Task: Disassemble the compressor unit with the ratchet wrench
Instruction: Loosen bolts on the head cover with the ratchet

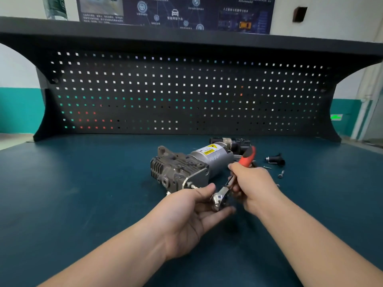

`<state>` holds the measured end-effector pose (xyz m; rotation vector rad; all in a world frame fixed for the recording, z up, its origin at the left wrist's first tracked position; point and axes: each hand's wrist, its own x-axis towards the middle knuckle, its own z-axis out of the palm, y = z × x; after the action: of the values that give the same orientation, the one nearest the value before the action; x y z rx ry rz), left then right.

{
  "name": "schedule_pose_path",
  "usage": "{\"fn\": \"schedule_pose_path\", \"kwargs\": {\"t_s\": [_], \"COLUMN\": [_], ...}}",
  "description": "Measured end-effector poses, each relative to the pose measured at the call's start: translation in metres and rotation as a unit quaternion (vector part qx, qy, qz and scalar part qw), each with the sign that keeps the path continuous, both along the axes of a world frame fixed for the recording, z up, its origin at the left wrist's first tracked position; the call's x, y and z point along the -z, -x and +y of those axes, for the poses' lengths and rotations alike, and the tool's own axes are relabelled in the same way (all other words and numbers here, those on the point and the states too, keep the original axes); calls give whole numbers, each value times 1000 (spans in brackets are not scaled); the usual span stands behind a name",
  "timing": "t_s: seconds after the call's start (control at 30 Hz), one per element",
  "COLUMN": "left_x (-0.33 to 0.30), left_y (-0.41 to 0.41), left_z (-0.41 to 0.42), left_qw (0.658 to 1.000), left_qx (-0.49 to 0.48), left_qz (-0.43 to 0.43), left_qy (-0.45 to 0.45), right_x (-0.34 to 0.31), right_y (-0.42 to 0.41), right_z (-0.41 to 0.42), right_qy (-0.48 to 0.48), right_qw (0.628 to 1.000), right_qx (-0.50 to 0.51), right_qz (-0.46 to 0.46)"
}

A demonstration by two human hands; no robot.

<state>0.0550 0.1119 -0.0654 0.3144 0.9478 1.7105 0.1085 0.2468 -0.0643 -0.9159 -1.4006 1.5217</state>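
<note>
Right hand grips red-handled ratchet wrench; left hand cups its chrome head beside ribbed cast compressor unit.

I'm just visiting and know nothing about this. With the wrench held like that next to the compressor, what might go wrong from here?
The left hand cups the chrome head of the ratchet wrench while the right hand grips its handle; a slip might pinch fingers. A bolt sticks out of the compressor, which lies unclamped and may shift when cranked. Loose screws on the bench might roll away.
</note>
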Motion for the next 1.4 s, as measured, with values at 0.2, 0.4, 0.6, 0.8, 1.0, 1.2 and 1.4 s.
{"fn": "schedule_pose_path", "kwargs": {"t_s": [0.2, 0.4, 0.6, 0.8, 1.0, 1.2, 1.4], "left_x": [3, 4, 1, 1, 4, 4, 6], "left_y": [-1, 2, 1, -1, 0, 1, 1], "left_z": [0, 1, 1, -2, 0, 3, 1], "left_qw": [1000, 1000, 1000, 1000, 999, 999, 999], "left_qx": [-17, -8, 15, -22, -23, -27, -35], "left_qz": [10, -9, -14, 7, -5, 11, 35], "left_qy": [3, 14, -15, 2, 26, 23, 12], "right_x": [-13, -12, -1, -10, -10, -10, -13], "right_y": [-9, -8, 0, -4, -11, -5, -10], "right_z": [-22, -33, -3, -19, -40, -7, -7], "right_qy": [-391, -467, 61, -181, -482, -116, -87], "right_qw": [909, 872, 997, 967, 862, 993, 994], "right_qx": [26, 20, -16, 5, -7, 18, -39], "right_qz": [143, 148, 55, 179, 159, -18, 46]}}
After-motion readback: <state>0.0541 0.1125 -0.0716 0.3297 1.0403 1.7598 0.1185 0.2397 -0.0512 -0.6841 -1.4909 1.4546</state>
